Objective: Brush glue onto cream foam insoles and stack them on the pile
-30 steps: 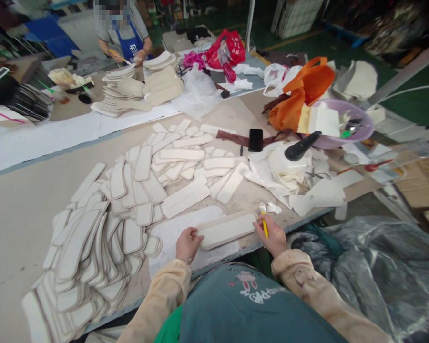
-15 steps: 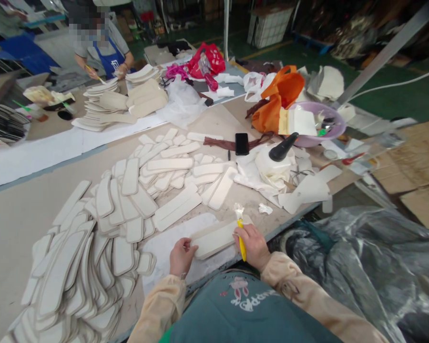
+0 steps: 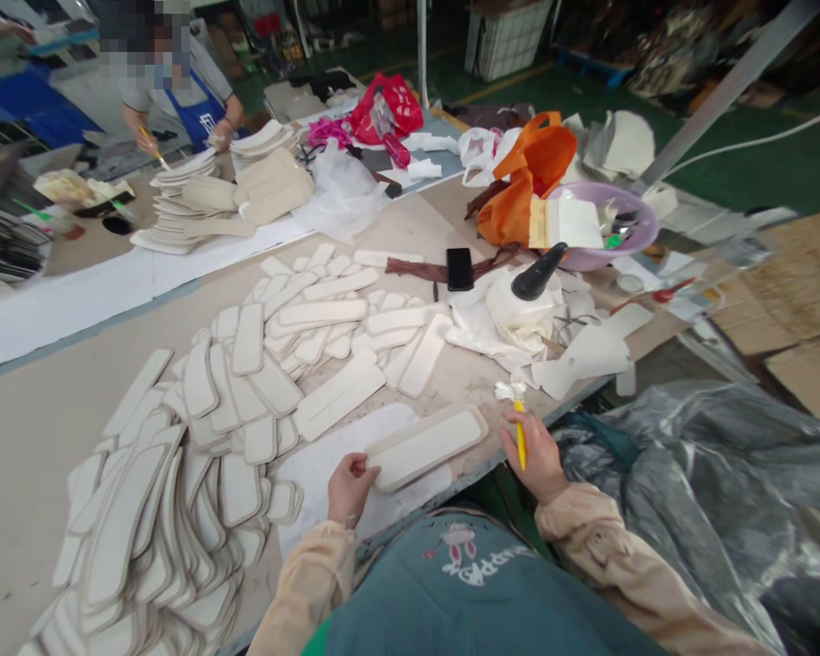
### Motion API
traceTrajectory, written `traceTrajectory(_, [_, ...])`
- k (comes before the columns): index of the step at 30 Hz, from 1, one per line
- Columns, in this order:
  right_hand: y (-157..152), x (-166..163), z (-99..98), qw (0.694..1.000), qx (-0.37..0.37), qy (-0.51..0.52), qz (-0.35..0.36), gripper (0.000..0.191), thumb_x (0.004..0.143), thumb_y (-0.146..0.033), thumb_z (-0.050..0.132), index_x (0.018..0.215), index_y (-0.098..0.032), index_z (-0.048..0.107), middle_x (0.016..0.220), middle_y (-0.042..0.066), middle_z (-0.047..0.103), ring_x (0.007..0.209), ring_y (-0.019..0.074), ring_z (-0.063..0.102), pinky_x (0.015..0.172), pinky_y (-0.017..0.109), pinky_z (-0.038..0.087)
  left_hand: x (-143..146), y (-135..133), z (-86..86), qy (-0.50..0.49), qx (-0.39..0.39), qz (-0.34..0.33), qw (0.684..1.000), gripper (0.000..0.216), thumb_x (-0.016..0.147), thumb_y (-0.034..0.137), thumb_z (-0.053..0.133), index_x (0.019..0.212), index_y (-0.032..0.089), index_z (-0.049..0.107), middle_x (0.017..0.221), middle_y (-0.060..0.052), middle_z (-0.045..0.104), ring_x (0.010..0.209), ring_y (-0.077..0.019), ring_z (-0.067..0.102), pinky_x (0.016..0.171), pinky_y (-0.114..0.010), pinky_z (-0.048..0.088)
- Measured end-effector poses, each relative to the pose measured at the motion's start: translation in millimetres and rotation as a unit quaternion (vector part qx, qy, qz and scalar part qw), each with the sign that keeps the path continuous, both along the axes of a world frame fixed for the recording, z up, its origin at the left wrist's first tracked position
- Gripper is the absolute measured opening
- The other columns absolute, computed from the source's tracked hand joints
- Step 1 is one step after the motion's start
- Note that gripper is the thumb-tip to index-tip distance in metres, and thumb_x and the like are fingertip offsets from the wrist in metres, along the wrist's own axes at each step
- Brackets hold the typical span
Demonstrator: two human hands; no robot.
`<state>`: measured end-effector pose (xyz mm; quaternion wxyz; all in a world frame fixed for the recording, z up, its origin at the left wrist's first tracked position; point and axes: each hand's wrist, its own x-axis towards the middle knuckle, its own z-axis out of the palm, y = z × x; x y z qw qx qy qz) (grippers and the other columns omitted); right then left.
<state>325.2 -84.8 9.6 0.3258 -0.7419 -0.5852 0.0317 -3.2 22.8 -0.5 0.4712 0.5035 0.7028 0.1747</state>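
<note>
Head view: the table [image 3: 55,401] is lying spread with a heap of pale pads [image 3: 150,510], and at its near edge a white sheet [image 3: 311,460] is carrying the one pad [image 3: 427,445] being worked. That pad is sitting much as it was half a second ago, but the right hand [image 3: 538,460] is now drawn off it to the right, past the pad's end, beside the table edge. The left hand [image 3: 351,483] is still pinching the pad's left end, thumb on top. The right one is clenching a yellow brush [image 3: 520,437], bristles pointing away and clear of the pad, so I'd judge the brushing is pausing.
</note>
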Motion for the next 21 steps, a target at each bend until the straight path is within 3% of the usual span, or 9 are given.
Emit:
traceTrajectory(5, [-3, -9, 1.7, 0.999, 0.006, 0.036, 0.017, 0.024, 0.089, -0.026, 0.056, 0.111, -0.023, 0.050, 0.105, 0.009, 0.065, 0.100, 0.0248, 0.063, 0.090, 0.042, 0.051, 7, -3, 13.4, -0.144, 0.000, 0.072, 0.987, 0.032, 0.053, 0.034, 0.073, 0.076, 0.017, 0.058, 0.065, 0.003, 0.058, 0.061, -0.0118, 0.054, 0.060, -0.024, 0.043])
traceTrajectory(9, [7, -19, 11.9, 0.995, 0.008, 0.078, 0.054, 0.025, 0.087, -0.029, 0.060, 0.109, -0.024, 0.049, 0.113, 0.010, 0.065, 0.105, 0.0259, 0.063, 0.093, 0.044, 0.049, 21, -1, 41.0, -0.224, 0.036, 0.079, 0.971, 0.030, 0.058, 0.030, 0.071, 0.080, 0.017, 0.055, 0.066, 0.004, 0.055, 0.061, -0.0094, 0.052, 0.059, -0.021, 0.041])
traceTrajectory(12, [19, -28, 27.8, 0.984, -0.003, 0.148, 0.096, 0.028, 0.087, -0.031, 0.061, 0.110, -0.025, 0.047, 0.118, 0.010, 0.064, 0.108, 0.0259, 0.062, 0.095, 0.044, 0.048, 37, 7, 72.1, -0.269, 0.064, 0.060, 0.959, 0.033, 0.061, 0.030, 0.070, 0.088, 0.018, 0.054, 0.071, 0.003, 0.055, 0.062, -0.0091, 0.052, 0.058, -0.020, 0.041])
traceTrajectory(17, [48, -53, 74.9, 0.943, 0.023, 0.268, 0.193, 0.034, 0.085, -0.031, 0.063, 0.111, -0.027, 0.043, 0.123, 0.009, 0.061, 0.114, 0.0238, 0.059, 0.096, 0.041, 0.047, 68, 24, 135.9, -0.299, 0.103, -0.026, 0.948, 0.036, 0.062, 0.025, 0.070, 0.094, 0.018, 0.054, 0.076, 0.001, 0.057, 0.066, -0.0096, 0.053, 0.061, -0.021, 0.043])
traceTrajectory(21, [72, -78, 102.4, 0.897, 0.057, 0.385, 0.209, 0.033, 0.082, -0.032, 0.067, 0.105, -0.027, 0.044, 0.108, 0.004, 0.063, 0.102, 0.0206, 0.062, 0.089, 0.036, 0.049, 89, 33, 177.5, -0.286, 0.154, -0.080, 0.943, 0.031, 0.065, 0.024, 0.070, 0.093, 0.018, 0.057, 0.076, 0.000, 0.058, 0.067, -0.0106, 0.054, 0.064, -0.022, 0.044])
